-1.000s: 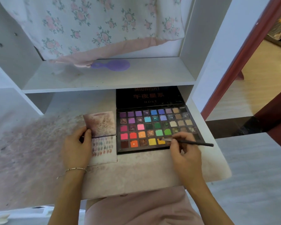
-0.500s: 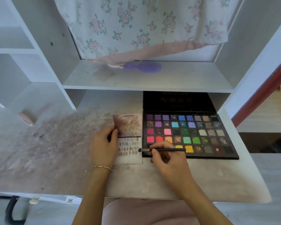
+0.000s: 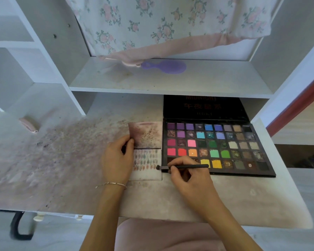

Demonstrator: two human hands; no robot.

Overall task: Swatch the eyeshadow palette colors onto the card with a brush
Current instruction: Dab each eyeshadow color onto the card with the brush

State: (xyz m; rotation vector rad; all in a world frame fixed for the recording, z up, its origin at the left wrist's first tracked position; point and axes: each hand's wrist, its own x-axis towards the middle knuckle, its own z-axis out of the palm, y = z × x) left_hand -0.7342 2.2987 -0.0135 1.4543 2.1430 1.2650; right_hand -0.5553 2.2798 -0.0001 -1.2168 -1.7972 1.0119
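**Inspector:** Where is the card lying, and what is touching it?

**Me:** The card (image 3: pixel 147 164) is lying flat on the desk (image 3: pixel 243 200), just beside the left edge of the eyeshadow palette (image 3: pixel 216 147). Rows of small colour dabs are showing on it, and a stained flap is standing up at its far edge. I am holding my left hand (image 3: pixel 117 160) on its left side, thumb pressing against the flap; I cannot tell how my other fingers are lying.

**Inspector:** And the brush?

**Me:** I am pinching the brush (image 3: pixel 184 167) in my right hand (image 3: pixel 188 176), fingers curling round the black handle. It is lying nearly level, with its tip sitting at the card's right edge and the handle running over the palette's near row.

**Inspector:** Surroundings?

**Me:** The palette is lying open, lid leaning back under the shelf (image 3: pixel 170 82). A purple hairbrush (image 3: pixel 164 66) is resting on that shelf, beneath a hanging floral cloth (image 3: pixel 161 24). I am wearing a bracelet (image 3: pixel 111 184) on my left wrist.
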